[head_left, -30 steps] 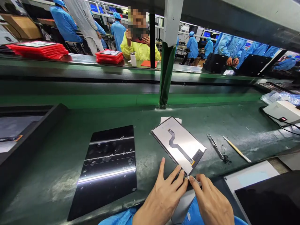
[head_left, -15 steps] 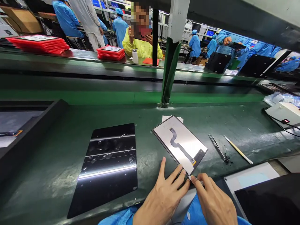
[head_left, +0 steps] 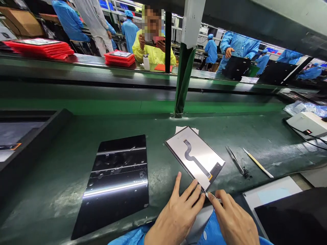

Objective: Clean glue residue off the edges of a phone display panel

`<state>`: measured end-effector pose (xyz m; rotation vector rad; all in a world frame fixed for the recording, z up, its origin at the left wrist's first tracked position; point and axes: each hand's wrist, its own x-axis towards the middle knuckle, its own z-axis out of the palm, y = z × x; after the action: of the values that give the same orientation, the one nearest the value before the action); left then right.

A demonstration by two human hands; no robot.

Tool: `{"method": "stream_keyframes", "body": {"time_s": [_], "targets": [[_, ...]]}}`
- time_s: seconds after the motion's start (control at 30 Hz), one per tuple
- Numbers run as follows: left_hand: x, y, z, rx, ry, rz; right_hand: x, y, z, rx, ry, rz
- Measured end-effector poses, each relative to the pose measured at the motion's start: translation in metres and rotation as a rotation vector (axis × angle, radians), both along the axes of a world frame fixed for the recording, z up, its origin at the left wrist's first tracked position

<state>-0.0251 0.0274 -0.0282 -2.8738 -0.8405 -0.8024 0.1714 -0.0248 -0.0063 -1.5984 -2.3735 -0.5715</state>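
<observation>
An LCD panel [head_left: 202,153] lies silvery back up and turned at an angle on the green mat, with a dark flex cable [head_left: 188,155] snaking across it. My left hand [head_left: 177,210] rests with fingers spread, fingertips against the panel's near edge. At the near corner, my right hand [head_left: 233,216] pinches a thin pale tool [head_left: 207,195]; its tip meets the corner, and my fingers hide the rest. Left of the panel lies a glossy black glass sheet [head_left: 117,183]. Tweezers [head_left: 234,159] and a yellow-handled craft knife [head_left: 257,162] lie to the right.
Black scraps [head_left: 246,173] sit by the tweezers. A black-framed tray [head_left: 55,127] stands at left, a pale box with cables [head_left: 306,124] at right. A green-wrapped post [head_left: 182,81] rises behind the panel. Co-workers and red stacks [head_left: 119,58] are beyond the ledge.
My hands and the panel keep almost the same pose; the view shifts slightly. Across the line, the co-worker at right no longer holds up a dark panel. The person in yellow has tilted the held item.
</observation>
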Motion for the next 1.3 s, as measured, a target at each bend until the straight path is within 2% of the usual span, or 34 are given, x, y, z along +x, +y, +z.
{"method": "stream_keyframes", "body": {"time_s": [0.33, 0.5, 0.63, 0.93, 1.13, 1.3], "targets": [[0.004, -0.001, -0.002, 0.045, -0.026, 0.003, -0.005, 0.002, -0.003, 0.029, 0.070, -0.018], [0.002, -0.001, 0.010, -0.103, -0.109, 0.033, -0.006, 0.003, 0.002, 0.043, 0.023, 0.009], [0.001, 0.001, 0.017, -0.134, -0.052, 0.023, -0.006, 0.004, 0.008, 0.062, 0.019, 0.033], [0.007, -0.004, -0.006, -0.025, -0.114, 0.050, -0.002, 0.003, 0.005, 0.084, 0.064, -0.016], [0.008, -0.003, -0.007, -0.009, -0.087, 0.051, -0.004, 0.003, -0.002, 0.033, 0.080, -0.007], [0.007, -0.003, -0.005, 0.011, -0.087, 0.052, -0.005, 0.000, -0.007, 0.054, 0.048, -0.014]]}}
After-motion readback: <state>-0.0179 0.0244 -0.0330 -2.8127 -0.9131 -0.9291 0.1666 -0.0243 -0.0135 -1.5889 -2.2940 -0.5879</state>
